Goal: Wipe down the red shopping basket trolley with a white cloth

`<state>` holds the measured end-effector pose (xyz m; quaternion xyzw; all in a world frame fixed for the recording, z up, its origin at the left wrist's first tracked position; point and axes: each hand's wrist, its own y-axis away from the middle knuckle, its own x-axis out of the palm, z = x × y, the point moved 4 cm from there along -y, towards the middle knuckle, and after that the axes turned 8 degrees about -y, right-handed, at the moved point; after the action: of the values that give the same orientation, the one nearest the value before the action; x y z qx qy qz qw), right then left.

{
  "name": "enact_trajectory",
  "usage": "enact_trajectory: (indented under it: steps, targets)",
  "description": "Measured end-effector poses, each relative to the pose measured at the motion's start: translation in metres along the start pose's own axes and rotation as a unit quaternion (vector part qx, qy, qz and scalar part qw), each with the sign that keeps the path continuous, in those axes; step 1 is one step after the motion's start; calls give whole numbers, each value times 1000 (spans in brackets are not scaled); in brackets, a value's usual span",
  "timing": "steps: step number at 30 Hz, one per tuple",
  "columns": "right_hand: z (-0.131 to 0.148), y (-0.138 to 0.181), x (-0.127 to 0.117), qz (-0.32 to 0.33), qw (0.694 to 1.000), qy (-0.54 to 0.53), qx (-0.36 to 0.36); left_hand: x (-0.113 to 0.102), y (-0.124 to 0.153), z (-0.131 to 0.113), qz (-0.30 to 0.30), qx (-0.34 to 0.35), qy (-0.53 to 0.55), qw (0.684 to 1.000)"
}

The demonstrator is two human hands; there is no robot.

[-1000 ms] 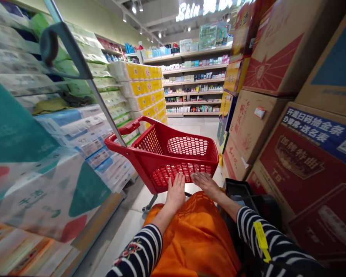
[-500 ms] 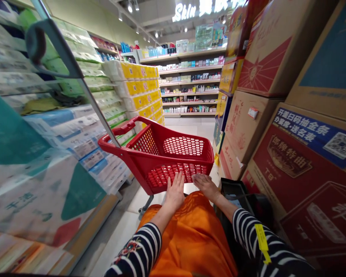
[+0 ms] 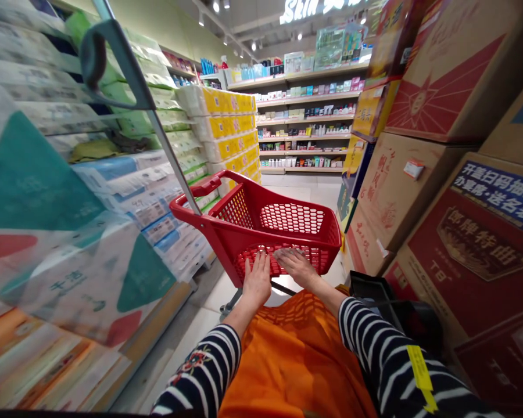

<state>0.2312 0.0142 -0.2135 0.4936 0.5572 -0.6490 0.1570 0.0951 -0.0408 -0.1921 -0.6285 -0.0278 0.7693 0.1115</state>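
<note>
A red plastic shopping cart with perforated sides and a long grey pull handle stands crosswise in front of my knees, its basket showing nothing inside. My left hand is open, fingers stretched out, in front of the cart's near side. Close to its right, my right hand is open too, palm down with fingers pointing left. Neither hand holds anything; whether the fingertips touch the cart I cannot tell. Orange cloth covers my lap below both hands.
Stacked tissue packs line the left, with yellow packs behind the cart. Cardboard cartons rise on the right, beside a black bin-like object. Shelves of small goods stand at the back. Pale floor tiles show between.
My right hand has moved left, closer to my left hand. The view has turned slightly, so the cart and shelves appear farther right. Both hands stay open.
</note>
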Motion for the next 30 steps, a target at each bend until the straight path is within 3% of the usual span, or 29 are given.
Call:
enact_trajectory:
  steps: [3,5,11,14,20,23,26,30]
  targets:
    - [9,18,17,33,999,-2,-2,10,7,3,23,3,12,1000]
    - [16,12,15,27,999,-3,-17,12,8,8,25,-1,11,1000]
    - [13,-67,-24,-72,997,2,10,-1,-4,35,-17,-57,-12,998]
    - [11,-85,-23,-70,998,5,4,-7,-6,44,-28,-74,-14,997]
    - [26,-42,23,4,1000,-17,-9,3,10,43,-1,-51,-1,999]
    - [34,-34,31,26,999,-24,-11,8,16,47,20,-41,-1,999]
    - [41,-64,13,-13,998,-26,-55,4,14,61,12,-70,-6,997]
    - [39,-130,-19,-100,994,-14,-34,-8,6,82,-42,-116,-21,992]
